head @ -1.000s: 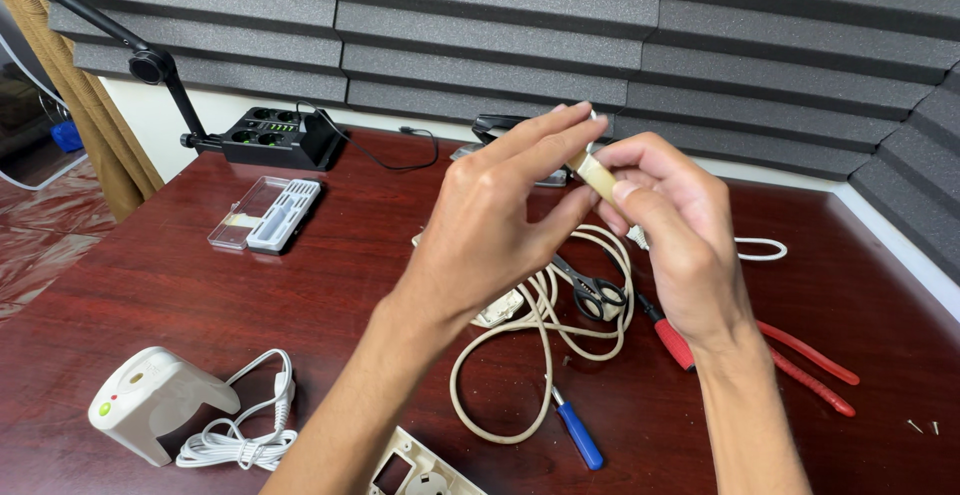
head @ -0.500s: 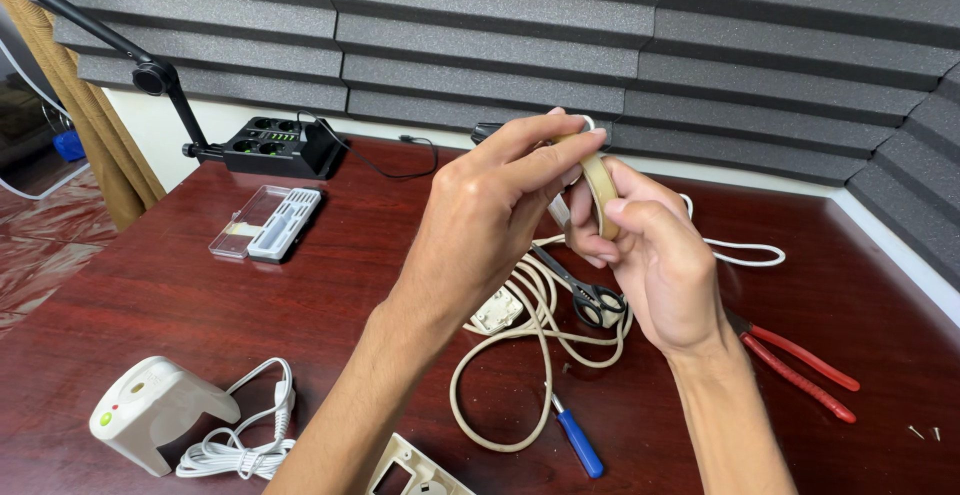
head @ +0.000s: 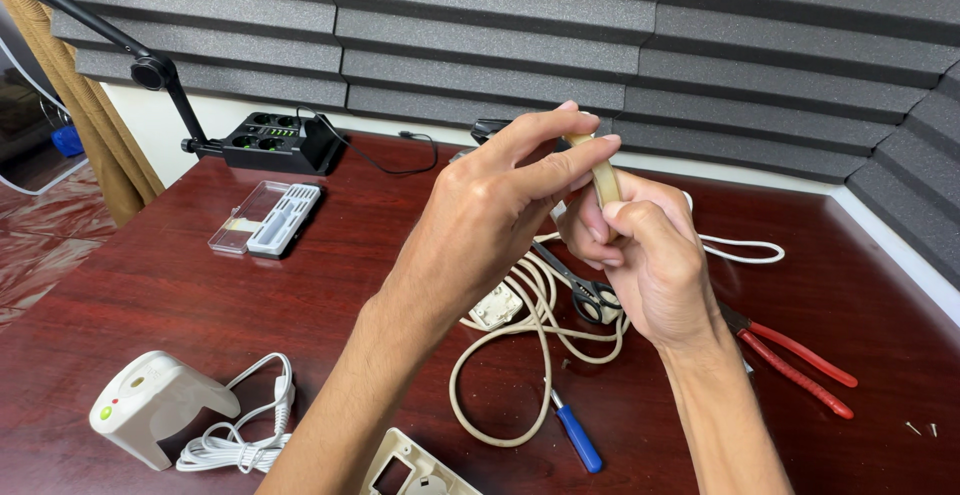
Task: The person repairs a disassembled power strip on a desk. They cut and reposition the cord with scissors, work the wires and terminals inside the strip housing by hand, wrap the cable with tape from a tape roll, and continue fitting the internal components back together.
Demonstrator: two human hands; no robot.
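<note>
Both hands are raised above a dark red wooden table [head: 250,295]. My right hand [head: 640,255] grips the end of a beige cable [head: 605,180], which sticks up from its fist. My left hand [head: 510,195] pinches the top of that cable end between thumb and fingers. The rest of the beige cable [head: 500,375] hangs down into loose coils on the table beneath my hands. A white plug [head: 497,307] lies among the coils. Black-handled scissors [head: 590,295] rest under my right hand.
Red-handled pliers [head: 800,360] lie at right, a blue-handled screwdriver [head: 575,438] near the front. A white device with a bundled cord [head: 150,410] sits front left, a clear case [head: 265,217] and black charger [head: 270,140] at back left. A white faceplate [head: 410,470] lies at the bottom edge.
Both hands have shifted slightly lower and closer together; the cable end now stands more upright, and my left fingers have closed on its top.
</note>
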